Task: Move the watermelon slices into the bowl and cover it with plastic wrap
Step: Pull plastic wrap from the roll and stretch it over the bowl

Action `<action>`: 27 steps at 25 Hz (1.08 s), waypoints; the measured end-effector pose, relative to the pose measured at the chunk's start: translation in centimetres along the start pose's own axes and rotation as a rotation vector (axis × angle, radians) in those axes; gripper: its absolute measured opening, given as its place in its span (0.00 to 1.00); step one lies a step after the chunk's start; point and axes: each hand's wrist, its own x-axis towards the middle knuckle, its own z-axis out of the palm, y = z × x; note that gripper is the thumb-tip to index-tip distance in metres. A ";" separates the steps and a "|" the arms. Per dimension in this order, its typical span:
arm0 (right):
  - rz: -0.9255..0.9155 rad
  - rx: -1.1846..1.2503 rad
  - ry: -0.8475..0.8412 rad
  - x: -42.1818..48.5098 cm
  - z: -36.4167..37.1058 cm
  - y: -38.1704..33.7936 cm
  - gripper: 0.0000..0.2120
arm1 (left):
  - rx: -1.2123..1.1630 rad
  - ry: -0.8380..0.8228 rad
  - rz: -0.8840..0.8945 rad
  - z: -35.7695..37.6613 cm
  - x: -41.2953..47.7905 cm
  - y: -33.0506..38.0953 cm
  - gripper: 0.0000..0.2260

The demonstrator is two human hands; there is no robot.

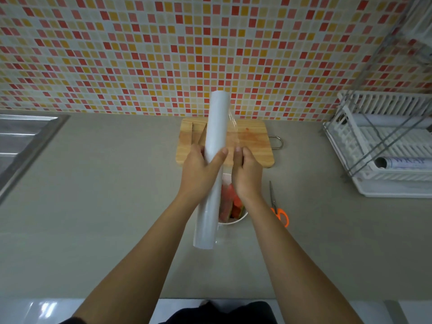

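Observation:
A long white roll of plastic wrap [214, 146] is held upright and slightly tilted above the counter, gripped around its middle by my left hand [198, 167]. My right hand [246, 174] pinches the loose clear film edge [233, 129] just right of the roll. Below the hands a white bowl [236, 221] sits on the counter with red watermelon slices [230, 202] in it, mostly hidden by the roll and my right wrist.
A wooden cutting board [252, 146] with juice stains lies behind the bowl, a knife [198, 136] on its left part. Orange-handled scissors [278, 210] lie right of the bowl. A white dish rack [383, 148] stands at right, a steel sink [23, 141] at left.

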 end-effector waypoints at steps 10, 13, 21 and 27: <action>0.070 -0.058 -0.046 0.0 0.4 2.3 0.16 | -0.085 0.017 -0.197 0.3 -0.5 -1.9 0.16; 0.105 -0.059 -0.059 0.0 0.4 2.7 0.16 | -0.037 0.003 -0.208 0.2 -0.1 -2.3 0.12; 0.144 -0.087 -0.052 0.3 -0.9 5.4 0.17 | 0.026 -0.087 -0.159 1.7 0.4 -3.0 0.19; 0.220 -0.028 -0.048 1.3 -1.5 6.6 0.16 | -0.035 -0.039 -0.206 2.5 0.4 -2.9 0.13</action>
